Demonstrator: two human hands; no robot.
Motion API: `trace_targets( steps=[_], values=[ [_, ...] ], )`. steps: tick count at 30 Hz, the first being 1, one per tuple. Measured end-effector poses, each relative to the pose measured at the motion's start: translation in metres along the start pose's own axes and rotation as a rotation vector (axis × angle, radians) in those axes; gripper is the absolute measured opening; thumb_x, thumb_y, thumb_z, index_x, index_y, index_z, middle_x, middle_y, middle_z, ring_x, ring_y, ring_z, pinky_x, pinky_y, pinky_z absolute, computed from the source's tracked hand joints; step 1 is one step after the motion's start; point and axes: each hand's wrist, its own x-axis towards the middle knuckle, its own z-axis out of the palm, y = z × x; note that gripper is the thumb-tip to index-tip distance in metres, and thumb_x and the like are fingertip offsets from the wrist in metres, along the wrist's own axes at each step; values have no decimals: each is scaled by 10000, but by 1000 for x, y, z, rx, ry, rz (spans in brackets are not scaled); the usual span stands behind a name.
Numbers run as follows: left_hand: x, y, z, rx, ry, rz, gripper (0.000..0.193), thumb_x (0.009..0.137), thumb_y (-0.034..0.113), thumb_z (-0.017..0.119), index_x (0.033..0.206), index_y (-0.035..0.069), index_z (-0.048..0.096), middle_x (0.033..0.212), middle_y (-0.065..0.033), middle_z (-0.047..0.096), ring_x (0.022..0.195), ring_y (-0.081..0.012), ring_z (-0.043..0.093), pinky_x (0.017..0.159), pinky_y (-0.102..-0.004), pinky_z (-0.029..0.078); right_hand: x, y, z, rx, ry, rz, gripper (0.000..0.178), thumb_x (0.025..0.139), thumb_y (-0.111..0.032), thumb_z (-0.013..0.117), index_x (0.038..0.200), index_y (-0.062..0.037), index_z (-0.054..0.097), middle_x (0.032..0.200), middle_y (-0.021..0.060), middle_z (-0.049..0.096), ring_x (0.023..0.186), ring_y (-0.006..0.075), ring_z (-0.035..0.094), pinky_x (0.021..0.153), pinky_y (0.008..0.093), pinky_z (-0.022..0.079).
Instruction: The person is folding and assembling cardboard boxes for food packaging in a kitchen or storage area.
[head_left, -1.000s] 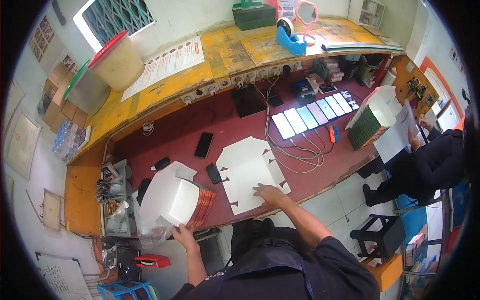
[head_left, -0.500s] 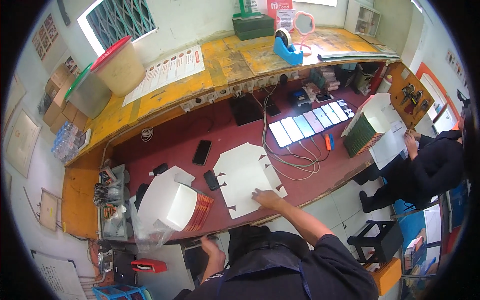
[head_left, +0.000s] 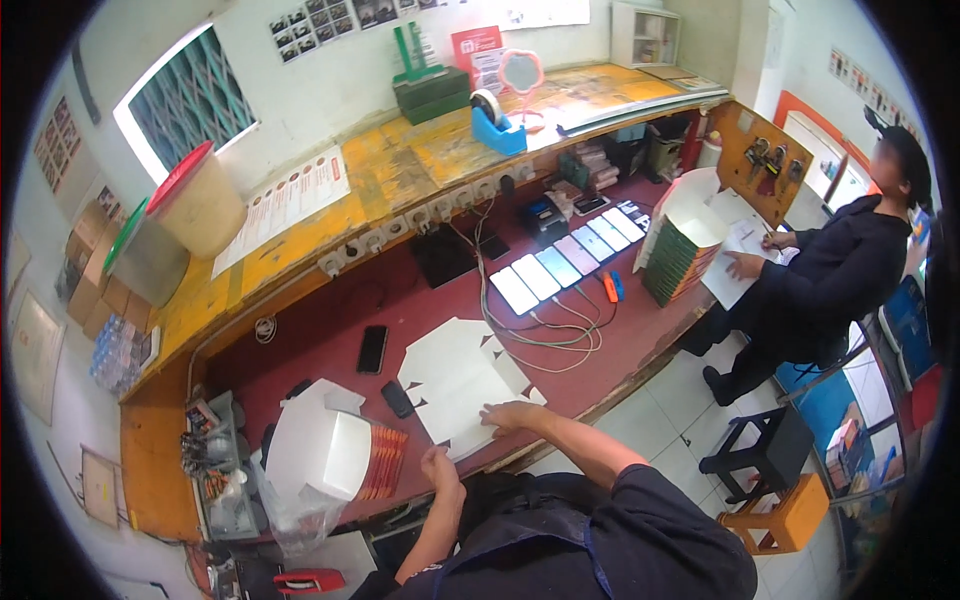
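Observation:
A flat white cardboard box blank (head_left: 462, 378) with dark red slots along its sides lies on the red worktop in front of me. My right hand (head_left: 512, 416) rests on its near part, fingers stretched out over the board. At the near left corner of the blank, my left hand (head_left: 442, 468) is closed, fingers pinched at the board's edge; the exact grip is small in view. To the left, a stack of white and red-orange cardboard boxes (head_left: 345, 448) lies partly in a clear plastic bag (head_left: 303, 518). A black device (head_left: 397, 399) sits beside the blank's left edge.
A phone (head_left: 371, 349) lies farther back. Several lit phones (head_left: 555, 265) with cables (head_left: 560, 340) stand in a row to the right, near green boxes (head_left: 680, 255). A co-worker (head_left: 830, 260) writes on paper at the right. A grey utensil tray (head_left: 225, 470) sits left; stools (head_left: 765, 450) stand on the floor.
My left hand has risen from below the worktop edge to the near left corner of the blank. My right hand stays on the board. The whole view has shifted.

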Motion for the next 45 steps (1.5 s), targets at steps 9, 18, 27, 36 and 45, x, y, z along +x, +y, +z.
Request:
trace_targets(
  steps=[9, 18, 27, 36, 45],
  values=[
    [-25, -23, -14, 254, -174, 295, 165, 862, 49, 622, 1023, 21, 595, 986, -85, 578, 922, -190, 557, 832, -349, 451, -14, -42, -53, -1, 295, 179, 156, 875, -156, 553, 918, -63, 671, 848, 215, 688, 853, 408, 693, 751, 531, 543],
    [-28, -1, 0, 657, -476, 1027, 429, 818, 99, 649, 1218, -13, 542, 1197, -221, 580, 1131, -403, 554, 995, -466, 413, -15, -33, -53, 229, 229, 237, 255, 822, -384, 760, 928, -152, 760, 860, 83, 747, 827, 289, 714, 727, 406, 546],
    [-14, -34, -3, 913, -628, 1052, 557, 813, 232, 699, 1281, -9, 521, 1179, -238, 579, 1157, -421, 510, 1049, -527, 352, -3, 12, -19, 600, 199, 164, 383, 797, -458, 788, 794, -75, 765, 718, 98, 713, 665, 195, 632, 655, 358, 502],
    [2, -61, -6, 932, -495, 1205, 542, 900, 267, 623, 1331, -40, 505, 1258, -299, 538, 1172, -474, 494, 1046, -560, 345, 35, 14, 1, 506, 15, 264, 310, 796, -332, 778, 809, -25, 739, 721, 119, 702, 681, 188, 639, 627, 372, 498],
    [12, -56, -6, 1222, -735, 1007, 670, 899, 365, 605, 1372, -94, 480, 1400, -336, 480, 1327, -481, 427, 1109, -546, 337, 13, -82, -81, 86, 641, 400, 380, 813, -55, 630, 1191, -70, 649, 1084, 150, 693, 993, 351, 676, 821, 454, 555]
  ],
)
